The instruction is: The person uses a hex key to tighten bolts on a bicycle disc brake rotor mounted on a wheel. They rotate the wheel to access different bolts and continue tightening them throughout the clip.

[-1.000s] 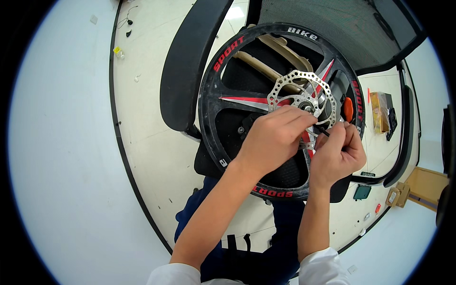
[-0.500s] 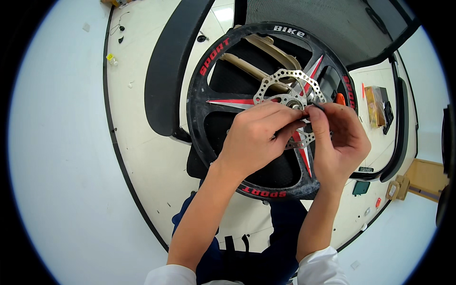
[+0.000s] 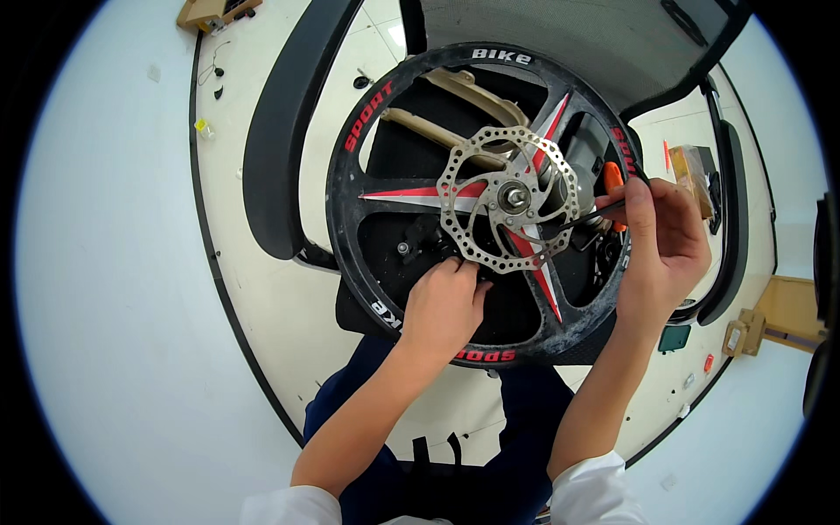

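A black bicycle wheel [image 3: 352,262] with red and silver spokes lies flat on a chair. At its hub sits a silver brake disc [image 3: 455,219] drilled with holes. My right hand [image 3: 661,241] pinches a thin black hex key [image 3: 604,213] at the wheel's right side, its far end over the disc's right edge. My left hand [image 3: 442,302] is curled at the disc's lower left edge, in the opening between two spokes; its fingertips are partly hidden. Close above it, a dark metal part [image 3: 420,238] with a silver bolt shows through the wheel.
The office chair's left armrest [image 3: 284,140] and mesh back [image 3: 560,44] surround the wheel. Beige frame tubes [image 3: 437,127] and an orange-handled tool [image 3: 613,179] lie beneath it. Cardboard boxes [image 3: 744,332] and a dark green case [image 3: 674,339] are on the floor to the right.
My hands have parted from over the hub. The left has moved down to the disc's lower edge; the right has drawn rightward with the hex key, uncovering the hub.
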`<state>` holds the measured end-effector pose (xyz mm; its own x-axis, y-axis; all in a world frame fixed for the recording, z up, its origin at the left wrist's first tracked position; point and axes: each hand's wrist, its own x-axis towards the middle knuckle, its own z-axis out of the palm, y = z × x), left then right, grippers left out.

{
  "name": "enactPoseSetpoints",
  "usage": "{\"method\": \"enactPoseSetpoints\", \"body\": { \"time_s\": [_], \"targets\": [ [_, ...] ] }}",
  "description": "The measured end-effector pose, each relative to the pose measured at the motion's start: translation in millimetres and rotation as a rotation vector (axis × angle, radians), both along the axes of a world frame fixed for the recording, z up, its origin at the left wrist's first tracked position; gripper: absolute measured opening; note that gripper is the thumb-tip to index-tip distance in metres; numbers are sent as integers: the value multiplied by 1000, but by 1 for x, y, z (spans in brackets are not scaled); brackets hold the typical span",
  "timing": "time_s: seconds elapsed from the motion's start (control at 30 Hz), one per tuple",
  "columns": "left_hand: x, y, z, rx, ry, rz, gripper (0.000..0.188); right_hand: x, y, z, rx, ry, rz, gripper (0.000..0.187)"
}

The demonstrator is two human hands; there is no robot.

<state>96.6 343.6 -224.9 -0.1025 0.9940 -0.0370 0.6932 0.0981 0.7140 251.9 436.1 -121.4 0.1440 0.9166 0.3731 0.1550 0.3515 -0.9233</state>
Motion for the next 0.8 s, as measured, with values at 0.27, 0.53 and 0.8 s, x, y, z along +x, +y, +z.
{"method": "enactPoseSetpoints", "body": {
  "time_s": [0.27, 0.53, 0.8],
  "targets": [
    [2, -16, 42, -45, -296, -95, 12, 18, 6, 0, -37, 51, -23, 10],
    [-21, 69, 53, 384, -202, 30, 14, 21, 6, 3, -60, 147, -11, 11],
    [-12, 83, 37, 468, -78, 84, 14, 18, 8, -1, -63, 151, 11, 10]
  ]
}}
